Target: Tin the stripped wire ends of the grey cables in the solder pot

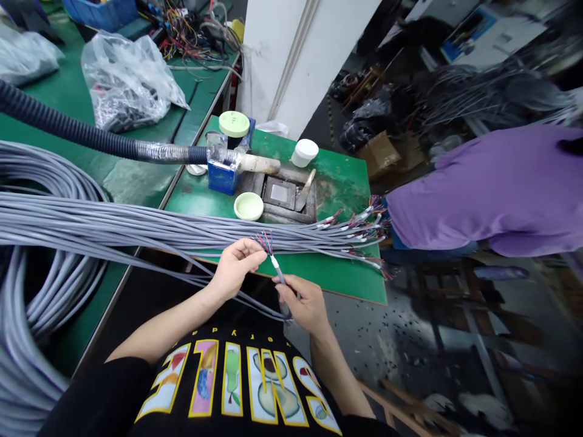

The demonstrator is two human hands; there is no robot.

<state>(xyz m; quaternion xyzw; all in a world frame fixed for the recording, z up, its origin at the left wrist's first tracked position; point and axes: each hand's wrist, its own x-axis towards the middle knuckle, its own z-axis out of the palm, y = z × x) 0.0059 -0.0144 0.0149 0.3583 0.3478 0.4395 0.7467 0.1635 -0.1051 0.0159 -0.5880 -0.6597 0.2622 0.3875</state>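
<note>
Right hand (pixel 304 303) grips grey cable (pixel 279 276); left hand (pixel 237 266) pinches its coloured cores (pixel 265 241), just before the cable bundle (pixel 182 227). Separate cores gently, avoiding kinks.

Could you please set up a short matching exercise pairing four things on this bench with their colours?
Things:
1. cable held by the left hand and right hand
2. corrugated hose
3. sleeve of the person nearby
4. small table

Colours:
A. green
B. purple
C. grey
D. black

Pairs: 1-C, 2-D, 3-B, 4-A
</note>
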